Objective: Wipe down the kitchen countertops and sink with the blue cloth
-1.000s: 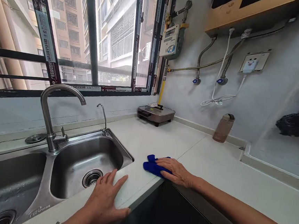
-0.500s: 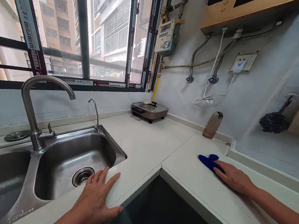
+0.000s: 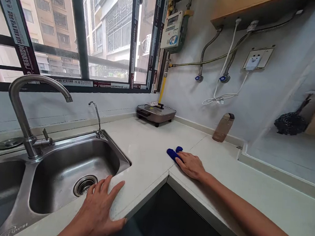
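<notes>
Right hand [image 3: 190,165] grasps blue cloth [image 3: 172,154] on table [image 3: 147,142]; wiping appears unfinished, coverage indeterminable. Left hand [image 3: 97,210] spread, holding nothing visible.

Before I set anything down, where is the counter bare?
Bare: countertop between the sink and lidded pan, and between the bottle and right hand. Crowded: the corner, with the pan; around the blue cloth; the narrow strip before the sink, partly covered by the left hand.
</notes>
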A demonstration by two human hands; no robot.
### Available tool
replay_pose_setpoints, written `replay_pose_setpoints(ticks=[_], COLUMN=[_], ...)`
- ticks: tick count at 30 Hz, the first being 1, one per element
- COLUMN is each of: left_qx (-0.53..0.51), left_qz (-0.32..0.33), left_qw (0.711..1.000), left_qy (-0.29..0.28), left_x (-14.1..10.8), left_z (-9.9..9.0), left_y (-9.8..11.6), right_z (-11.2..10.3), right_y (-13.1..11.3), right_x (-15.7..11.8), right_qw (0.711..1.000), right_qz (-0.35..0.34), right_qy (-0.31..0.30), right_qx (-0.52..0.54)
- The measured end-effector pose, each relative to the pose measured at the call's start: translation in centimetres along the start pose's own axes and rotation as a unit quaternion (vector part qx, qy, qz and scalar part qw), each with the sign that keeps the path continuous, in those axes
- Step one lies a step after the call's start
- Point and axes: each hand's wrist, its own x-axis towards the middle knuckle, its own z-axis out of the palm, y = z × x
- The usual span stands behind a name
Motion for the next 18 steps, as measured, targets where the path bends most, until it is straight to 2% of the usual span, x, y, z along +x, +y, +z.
replay_pose_setpoints(ticks=[4, 8, 11, 15, 18], left_qx=[-0.005, -0.001, -0.003, -0.007, -0.02], left_qz=[0.004, 0.007, 0.008, 0.01, -0.002], left_qw=[1.0, 1.0, 1.0, 1.0, 1.0], left_qy=[0.002, 0.011, 0.008, 0.002, -0.015], left_x=[-0.2, -0.2, -0.3, -0.3, -0.3], left_z=[-0.2, -0.3, -0.2, -0.1, -0.2], left_y=[0.1, 0.2, 0.0, -0.2, -0.1], right_z=[0.2, 0.3, 0.0, -1.1, -1.7], right_y=[-6.7, -11.4, -12.3, -11.5, -11.0], right_x=[2.8, 2.4, 0.4, -2.8, -4.0], right_qw=[0.998, 0.978, 0.956, 0.923, 0.908], right_qz=[-0.06, -0.195, -0.272, -0.348, -0.374], right_qy=[0.003, 0.009, 0.01, -0.022, -0.048], right_qx=[0.026, 0.074, 0.111, 0.161, 0.184])
